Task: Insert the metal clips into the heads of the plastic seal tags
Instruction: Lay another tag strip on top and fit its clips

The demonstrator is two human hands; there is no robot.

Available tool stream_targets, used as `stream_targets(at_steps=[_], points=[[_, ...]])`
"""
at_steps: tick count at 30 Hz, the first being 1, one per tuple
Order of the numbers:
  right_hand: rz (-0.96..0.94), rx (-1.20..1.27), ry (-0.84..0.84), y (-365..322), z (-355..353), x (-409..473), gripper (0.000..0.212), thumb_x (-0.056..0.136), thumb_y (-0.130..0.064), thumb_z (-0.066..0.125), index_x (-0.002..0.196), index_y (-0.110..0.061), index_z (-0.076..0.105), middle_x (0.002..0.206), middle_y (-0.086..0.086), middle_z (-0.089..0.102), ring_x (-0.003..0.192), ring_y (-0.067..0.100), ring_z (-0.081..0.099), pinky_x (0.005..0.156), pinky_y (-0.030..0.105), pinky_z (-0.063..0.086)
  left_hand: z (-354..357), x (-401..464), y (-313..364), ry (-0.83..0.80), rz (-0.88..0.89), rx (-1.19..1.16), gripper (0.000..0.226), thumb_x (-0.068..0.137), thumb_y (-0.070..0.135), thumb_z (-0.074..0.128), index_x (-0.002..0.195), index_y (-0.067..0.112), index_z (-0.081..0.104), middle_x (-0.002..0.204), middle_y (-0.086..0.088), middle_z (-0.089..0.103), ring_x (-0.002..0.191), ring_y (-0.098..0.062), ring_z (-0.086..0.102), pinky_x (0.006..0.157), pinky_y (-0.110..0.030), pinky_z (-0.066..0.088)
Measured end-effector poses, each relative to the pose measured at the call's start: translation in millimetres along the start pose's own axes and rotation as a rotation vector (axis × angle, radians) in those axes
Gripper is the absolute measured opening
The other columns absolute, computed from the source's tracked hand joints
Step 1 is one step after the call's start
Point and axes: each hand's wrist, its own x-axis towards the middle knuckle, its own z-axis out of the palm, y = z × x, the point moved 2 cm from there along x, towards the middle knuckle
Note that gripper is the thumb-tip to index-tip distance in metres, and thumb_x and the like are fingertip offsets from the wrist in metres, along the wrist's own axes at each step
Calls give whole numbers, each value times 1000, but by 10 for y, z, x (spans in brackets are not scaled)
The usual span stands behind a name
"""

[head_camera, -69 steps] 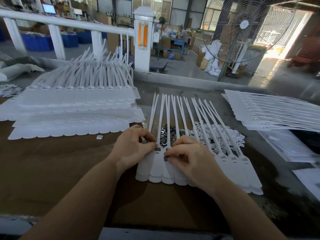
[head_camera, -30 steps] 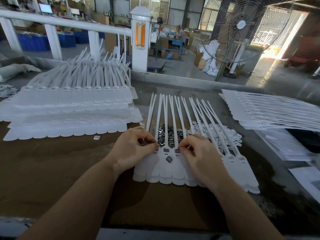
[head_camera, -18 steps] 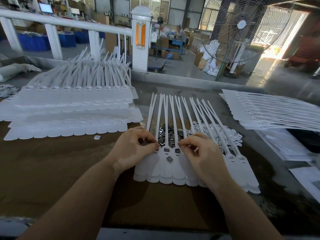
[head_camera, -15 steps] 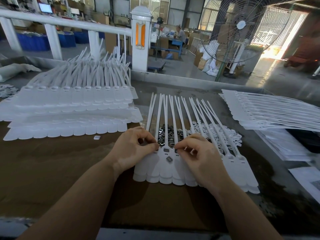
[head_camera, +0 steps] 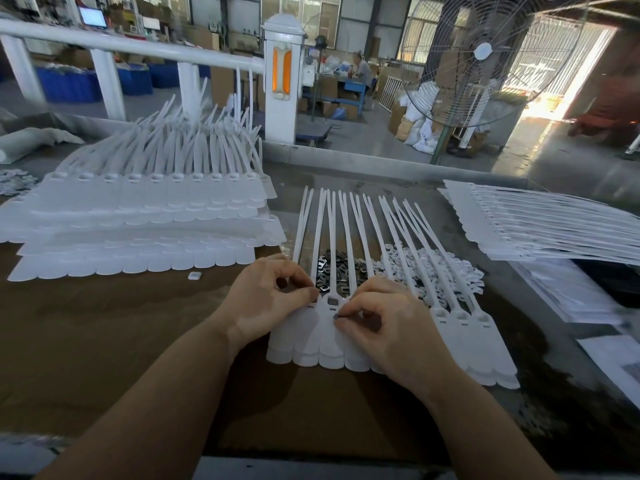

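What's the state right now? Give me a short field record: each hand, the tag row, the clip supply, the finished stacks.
left hand: fingertips pinched at the tag heads, contents hidden
right hand: pinches a metal clip on a tag
tag row: fanned white seal tags, straps pointing away
clip pile: loose under the straps, beyond the hands
tag stacks: far left; another far right

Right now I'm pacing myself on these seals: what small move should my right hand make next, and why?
Probably lift the metal clip pinched by your right hand up to an open tag head just above and press it in. The left hand already steadies the row of seal tags.
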Motion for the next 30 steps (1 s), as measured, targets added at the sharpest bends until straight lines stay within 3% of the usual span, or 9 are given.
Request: stream_targets(at_steps=[9,18,24,30], points=[[86,30,55,84,-80,28,8,87,-17,61,82,-11,64,83,-9,54,78,4,51,71,14,41,0,6,-23,-4,-10,-7,3,78,25,73,77,22,72,86,8,59,81,-9,54,64,-8,37],[246,118,59,314,-225,136,5,87,-12,62,83,-15,64,83,-7,59,77,3,53,71,18,43,4,4,-21,-7,-9,-42,3,77,24,73,75,24,72,84,7,60,80,-11,55,65,-11,39],[245,135,38,344,-133,81,9,92,-11,53,87,-13,60,88,-3,58,82,3,52,71,10,39,4,13,-32,-6,-17,-56,4,77,25,73,74,22,72,84,6,61,79,-11,55,64,-9,39],[228,116,58,347,-118,67,9,92,-10,52,90,-10,60,89,-2,57,82,4,51,72,12,39,0,12,-24,-2,-8,-38,5,77,25,73,72,26,71,83,9,61,77,-7,54,63,-9,37]])
